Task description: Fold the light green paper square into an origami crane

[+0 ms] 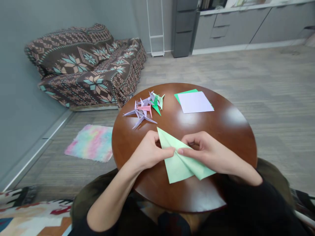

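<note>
A pale green sheet of origami paper [178, 167], partly folded with creases and a raised flap, is held just above the near half of the round table. My left hand [155, 150] pinches its left side, thumb on top and fingers behind the sheet. On the other side, my right hand [205, 150] grips the paper between thumb and curled fingers. Both thumb tips nearly meet at the middle of the sheet. The fingers beneath the paper are partly hidden.
Several folded paper figures [144, 109] in lilac, pink and green lie at the table's far left. A lilac sheet [196, 102] rests over a green sheet [176, 96] at the back. Around the brown table [228, 137] are a covered sofa [93, 72] and a fluffy rug [91, 143].
</note>
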A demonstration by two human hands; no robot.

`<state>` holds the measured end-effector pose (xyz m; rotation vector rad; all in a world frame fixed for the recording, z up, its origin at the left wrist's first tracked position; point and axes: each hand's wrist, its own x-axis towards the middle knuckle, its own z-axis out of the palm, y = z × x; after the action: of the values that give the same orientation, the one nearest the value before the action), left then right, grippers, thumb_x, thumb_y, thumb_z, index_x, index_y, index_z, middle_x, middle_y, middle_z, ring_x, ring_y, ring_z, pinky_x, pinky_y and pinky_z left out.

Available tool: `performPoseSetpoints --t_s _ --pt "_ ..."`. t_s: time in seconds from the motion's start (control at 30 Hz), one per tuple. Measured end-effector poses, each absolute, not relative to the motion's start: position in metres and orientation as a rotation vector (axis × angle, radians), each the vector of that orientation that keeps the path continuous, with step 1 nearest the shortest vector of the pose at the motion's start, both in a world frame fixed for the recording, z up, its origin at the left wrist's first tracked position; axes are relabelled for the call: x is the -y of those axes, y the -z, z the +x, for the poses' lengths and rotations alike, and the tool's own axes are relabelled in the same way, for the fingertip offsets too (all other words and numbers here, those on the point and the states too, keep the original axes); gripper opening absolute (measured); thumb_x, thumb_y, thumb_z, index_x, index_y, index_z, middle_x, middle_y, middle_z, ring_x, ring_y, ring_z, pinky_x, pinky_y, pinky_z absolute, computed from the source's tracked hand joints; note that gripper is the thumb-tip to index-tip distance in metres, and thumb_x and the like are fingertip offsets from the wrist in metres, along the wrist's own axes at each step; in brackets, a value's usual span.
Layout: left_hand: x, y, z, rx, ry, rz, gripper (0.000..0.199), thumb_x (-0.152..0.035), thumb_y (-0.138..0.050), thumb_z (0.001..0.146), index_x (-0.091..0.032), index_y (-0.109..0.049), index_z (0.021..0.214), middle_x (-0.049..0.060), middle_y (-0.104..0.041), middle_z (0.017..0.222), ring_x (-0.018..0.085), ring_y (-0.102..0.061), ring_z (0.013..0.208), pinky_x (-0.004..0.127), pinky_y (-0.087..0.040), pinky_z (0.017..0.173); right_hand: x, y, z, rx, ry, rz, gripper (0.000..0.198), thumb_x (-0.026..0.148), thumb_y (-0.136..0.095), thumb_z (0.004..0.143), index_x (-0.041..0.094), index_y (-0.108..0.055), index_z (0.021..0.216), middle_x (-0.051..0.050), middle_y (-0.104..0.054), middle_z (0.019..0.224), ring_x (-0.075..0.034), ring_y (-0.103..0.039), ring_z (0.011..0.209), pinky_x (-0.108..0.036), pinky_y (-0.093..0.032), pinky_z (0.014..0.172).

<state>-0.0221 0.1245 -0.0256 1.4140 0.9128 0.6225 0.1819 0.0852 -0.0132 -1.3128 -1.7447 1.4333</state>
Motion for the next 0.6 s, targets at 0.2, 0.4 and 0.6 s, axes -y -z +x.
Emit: performPoseSetpoints --t_s 0.2,0.4,0.6 --pt "-0.127 0.026 -0.023 -0.888 -0.633 1.409 0.005 -0.017 -0.071 0.067 -0.012 -0.071 0.067 0.001 -0.067 0.064 0.012 -0.057 0.056 0.021 -0.043 0.054 -0.086 0.014 0.183 1.786 -1.399 -1.331 0.024 0.036 -0.064 0.089 0.016 -0.063 0.076 0.004 -0.052 0.067 -0.011 -0.042 0.060 -0.023 -0.031 0.050" --pt "-0.131 0.027 -0.023 -0.891 -0.652 1.374 0.002 -0.014 -0.070 0.064 -0.013 -0.071 0.064 0.000 -0.068 0.062 0.012 -0.058 0.054 0.021 -0.044 0.054 -0.086 0.013 0.184 1.853 -1.356 -1.355 0.023 0.033 -0.062 0.089 0.016 -0.062 0.073 0.003 -0.051 0.066 -0.011 -0.043 0.060 -0.023 -0.031 0.050" --pt "-0.144 0.025 -0.036 -0.987 -0.764 1.394 0.001 -0.013 -0.070 0.062 -0.014 -0.070 0.062 -0.001 -0.065 0.055 0.010 -0.056 0.051 0.019 -0.041 0.051 -0.086 0.013 0.184 1.933 -1.399 -1.345 0.025 0.034 -0.062 0.090 0.016 -0.060 0.072 0.004 -0.048 0.064 -0.011 -0.043 0.059 -0.022 -0.031 0.050"
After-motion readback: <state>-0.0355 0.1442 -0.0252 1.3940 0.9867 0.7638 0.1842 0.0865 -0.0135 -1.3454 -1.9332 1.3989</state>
